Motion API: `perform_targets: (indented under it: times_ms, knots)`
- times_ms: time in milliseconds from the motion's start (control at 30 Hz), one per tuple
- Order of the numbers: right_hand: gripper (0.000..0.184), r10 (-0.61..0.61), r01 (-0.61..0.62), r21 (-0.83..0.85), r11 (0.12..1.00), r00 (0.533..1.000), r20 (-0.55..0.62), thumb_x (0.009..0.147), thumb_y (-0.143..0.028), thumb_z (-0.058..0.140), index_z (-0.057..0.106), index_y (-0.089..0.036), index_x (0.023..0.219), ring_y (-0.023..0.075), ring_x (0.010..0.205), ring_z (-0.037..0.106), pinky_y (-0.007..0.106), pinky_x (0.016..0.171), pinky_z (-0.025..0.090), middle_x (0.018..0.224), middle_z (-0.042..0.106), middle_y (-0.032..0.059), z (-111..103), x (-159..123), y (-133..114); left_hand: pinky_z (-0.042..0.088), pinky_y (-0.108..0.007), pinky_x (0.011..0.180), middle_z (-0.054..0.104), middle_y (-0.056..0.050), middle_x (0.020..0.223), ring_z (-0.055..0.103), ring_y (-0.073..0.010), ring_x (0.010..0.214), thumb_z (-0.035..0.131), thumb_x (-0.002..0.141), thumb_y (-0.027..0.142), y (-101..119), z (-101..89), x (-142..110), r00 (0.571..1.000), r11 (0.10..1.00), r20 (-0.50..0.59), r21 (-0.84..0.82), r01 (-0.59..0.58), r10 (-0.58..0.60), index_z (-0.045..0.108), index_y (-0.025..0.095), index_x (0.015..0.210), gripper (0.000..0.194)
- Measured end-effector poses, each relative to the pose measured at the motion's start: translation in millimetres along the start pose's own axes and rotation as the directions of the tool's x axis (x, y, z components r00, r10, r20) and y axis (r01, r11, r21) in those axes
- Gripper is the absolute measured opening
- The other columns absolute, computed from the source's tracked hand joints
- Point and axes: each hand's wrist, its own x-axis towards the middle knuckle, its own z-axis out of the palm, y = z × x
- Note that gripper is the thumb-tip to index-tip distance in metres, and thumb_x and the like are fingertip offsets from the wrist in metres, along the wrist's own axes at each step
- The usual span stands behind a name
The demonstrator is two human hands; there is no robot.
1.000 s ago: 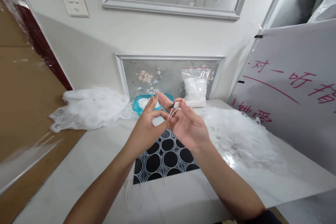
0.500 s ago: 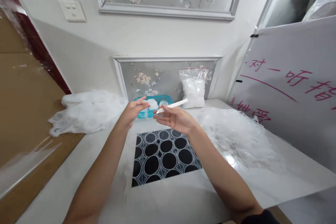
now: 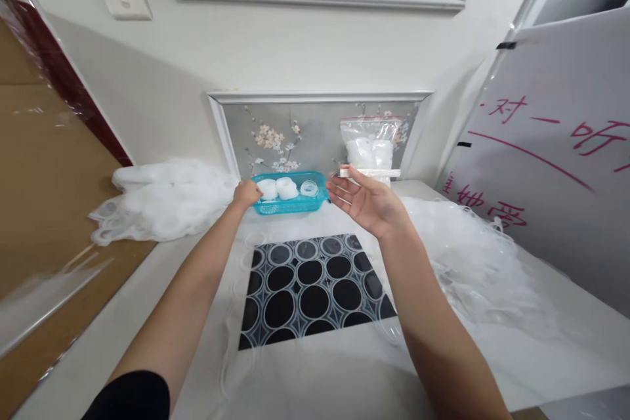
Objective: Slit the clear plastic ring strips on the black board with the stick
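A turquoise plastic basket [image 3: 290,207] stands by the wall. In it lie two stacks of white round pieces [image 3: 287,189] and some clear rings [image 3: 309,189]. At the basket's left end, my left hand [image 3: 247,193] is closed on the rim. My right hand [image 3: 368,203] is by the right end, palm turned up and fingers partly spread. Between its thumb and index finger rests a slim white craft knife [image 3: 384,173], its pointed tip toward the left. Whether the right fingertips touch the basket I cannot tell.
A black patterned mat [image 3: 315,292] lies on the white table. White perforated sheets [image 3: 167,203] are heaped at left, clear plastic scraps [image 3: 477,262] at right. A zip bag [image 3: 369,144] of white pieces leans on the wall. A whiteboard [image 3: 556,131] stands at right.
My hands have moved apart: the left onto the basket's left rim, the right over to its right end with the craft knife. The basket's contents now show fully. The view has shifted slightly.
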Motion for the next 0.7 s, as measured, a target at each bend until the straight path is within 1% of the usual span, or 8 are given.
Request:
perform_targets:
  times_ms: [67,133,267,333,400,500,600,700]
  knots:
    - [0.025,0.001,-0.001,0.005,1.000,1.000,-0.015,0.068,-0.038,0.081,0.068,-0.025,0.085,0.0192,0.094,0.067,0.035,0.097,0.048,0.085,0.074,-0.0006,-1.4,0.0,-1.3,0.052,-0.042,0.089,0.060,-0.008,0.119,0.061,-0.0224,0.105,0.059,0.092,0.033,3.3,2.3,-1.9,1.000,0.998,-0.008,0.064,-0.002,0.002,0.060,0.016,0.116,0.029]
    - [0.025,-0.005,0.005,0.005,1.000,1.000,-0.021,0.068,-0.038,0.081,0.068,-0.026,0.085,0.0191,0.093,0.067,0.035,0.095,0.049,0.085,0.073,-0.0009,-2.6,0.0,-2.9,0.051,-0.043,0.091,0.060,-0.008,0.120,0.060,-0.0229,0.106,0.059,0.093,0.033,6.6,1.6,-2.6,0.999,0.993,-0.041,0.117,0.002,0.002,0.060,0.016,0.115,0.029]
    - [0.026,-0.024,0.023,-0.025,0.999,1.000,-0.018,0.068,-0.040,0.080,0.067,-0.027,0.086,0.0195,0.095,0.066,0.034,0.092,0.049,0.086,0.073,-0.0013,-4.7,-0.2,-5.6,0.047,-0.048,0.097,0.059,-0.009,0.123,0.056,-0.0255,0.114,0.058,0.093,0.032,12.3,-1.2,-2.1,0.993,0.981,-0.118,0.194,0.003,0.021,0.060,0.015,0.115,0.028]
    - [0.026,-0.024,0.024,-0.025,0.999,1.000,-0.018,0.068,-0.040,0.080,0.067,-0.027,0.086,0.0194,0.096,0.066,0.034,0.091,0.049,0.087,0.073,-0.0014,-5.5,-0.3,-6.2,0.045,-0.049,0.099,0.058,-0.010,0.125,0.054,-0.0259,0.117,0.058,0.093,0.031,14.8,-0.6,-3.1,0.992,0.975,-0.116,0.219,-0.019,0.046,0.061,0.014,0.114,0.027]
    - [0.025,-0.020,0.020,-0.015,1.000,1.000,-0.022,0.068,-0.040,0.081,0.068,-0.027,0.086,0.0192,0.095,0.065,0.033,0.090,0.049,0.087,0.073,-0.0013,-5.9,-0.3,-6.2,0.047,-0.047,0.097,0.059,-0.009,0.123,0.056,-0.0247,0.114,0.058,0.093,0.032,16.4,1.1,-4.6,0.995,0.971,-0.072,0.234,-0.047,0.066,0.061,0.015,0.114,0.027]
    - [0.025,-0.017,0.016,-0.010,1.000,0.999,-0.035,0.067,-0.039,0.081,0.068,-0.027,0.085,0.0193,0.093,0.065,0.033,0.087,0.050,0.087,0.073,-0.0010,-5.6,-0.1,-5.8,0.051,-0.041,0.090,0.061,-0.008,0.118,0.061,-0.0218,0.104,0.059,0.093,0.033,16.0,3.7,-3.8,0.997,0.969,0.040,0.235,-0.078,0.071,0.061,0.016,0.114,0.028]
    - [0.027,-0.010,0.010,-0.004,1.000,0.999,-0.052,0.064,-0.038,0.083,0.068,-0.027,0.084,0.0193,0.090,0.065,0.033,0.084,0.050,0.085,0.073,-0.0012,-4.5,0.1,-5.6,0.052,-0.040,0.088,0.062,-0.006,0.116,0.062,-0.0242,0.102,0.058,0.093,0.035,13.3,5.5,2.9,0.989,0.972,0.128,0.216,-0.097,0.070,0.061,0.014,0.113,0.029]
    - [0.028,-0.001,0.002,0.010,1.000,0.998,-0.059,0.062,-0.037,0.084,0.068,-0.027,0.082,0.0182,0.087,0.065,0.032,0.083,0.050,0.083,0.073,-0.0015,-3.7,-0.3,-5.3,0.051,-0.041,0.089,0.063,-0.005,0.113,0.062,-0.0242,0.102,0.057,0.094,0.037,11.4,7.9,11.3,0.981,0.978,0.171,0.170,-0.119,0.089,0.063,0.013,0.109,0.029]
